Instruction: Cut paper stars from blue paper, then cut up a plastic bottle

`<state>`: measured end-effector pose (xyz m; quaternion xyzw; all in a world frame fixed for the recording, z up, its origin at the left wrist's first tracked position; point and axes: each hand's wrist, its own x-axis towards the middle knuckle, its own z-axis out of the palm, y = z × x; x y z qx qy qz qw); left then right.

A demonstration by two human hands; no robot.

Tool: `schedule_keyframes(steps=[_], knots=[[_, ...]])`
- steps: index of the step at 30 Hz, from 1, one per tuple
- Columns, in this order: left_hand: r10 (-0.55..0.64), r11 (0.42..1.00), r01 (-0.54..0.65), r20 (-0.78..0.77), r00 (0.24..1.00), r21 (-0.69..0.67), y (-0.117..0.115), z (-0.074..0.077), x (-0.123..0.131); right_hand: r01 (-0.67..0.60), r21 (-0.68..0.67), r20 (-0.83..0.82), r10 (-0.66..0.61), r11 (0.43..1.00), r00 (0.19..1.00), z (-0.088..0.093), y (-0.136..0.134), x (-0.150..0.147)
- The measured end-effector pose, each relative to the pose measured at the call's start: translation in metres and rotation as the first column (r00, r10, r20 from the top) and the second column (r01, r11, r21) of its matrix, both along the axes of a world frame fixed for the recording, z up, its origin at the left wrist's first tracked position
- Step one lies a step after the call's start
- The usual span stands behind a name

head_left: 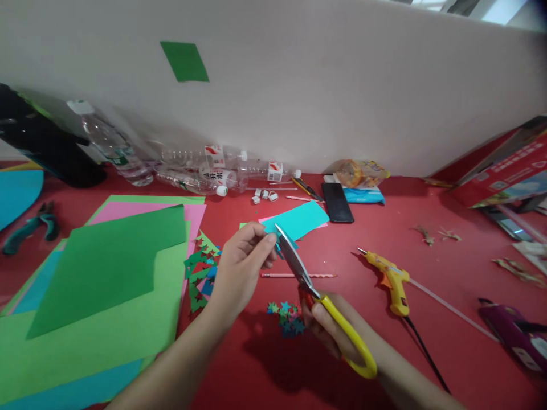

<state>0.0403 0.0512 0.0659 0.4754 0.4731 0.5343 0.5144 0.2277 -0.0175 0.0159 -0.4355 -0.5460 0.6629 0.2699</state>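
Scissors (302,276) reach nearest the camera with their yellow handle, gripped in the right hand's (327,327) curled fingers, blades pointing up toward a small turquoise piece of paper (270,229). That piece is pinched between thumb and finger of the left hand (239,259), partly hidden, above the red table (448,290). It should be very light, thin and easily creased, best held by its edge, fingertips clear of the blades; the scissors look stiff and sturdy, best held by the handle loops. Just beyond lies a turquoise sheet (307,219); nearer, a pink pencil (318,276) and little paper stars (290,324). Cut scraps (199,285) and larger sheets (111,267) lie to the left, a yellow glue gun (395,279) to the right.
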Motion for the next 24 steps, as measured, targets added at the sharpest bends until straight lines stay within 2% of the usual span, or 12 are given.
schedule_keyframes(steps=[10,15,19,24], knots=[[0.007,1.0,-0.007,-0.021,1.0,0.006,-0.0001,-0.0001,0.0006,0.024,0.062,0.092,-0.029,0.998,0.995,-0.0035,-0.0016,-0.0036],[0.063,0.995,-0.059,-0.048,0.997,0.085,0.0,-0.0029,-0.0008,0.002,-0.008,0.041,-0.002,1.0,0.999,-0.0016,-0.0003,-0.0011],[0.015,0.999,-0.015,-0.003,1.0,0.046,-0.0001,-0.0043,-0.001,-0.01,-0.011,0.032,0.01,1.0,0.999,-0.0028,0.0004,0.0015],[-0.001,0.998,0.002,-0.007,1.0,0.058,0.0001,-0.0021,-0.001,-0.021,0.017,0.025,0.021,1.0,0.999,-0.0053,0.0005,0.0031]])
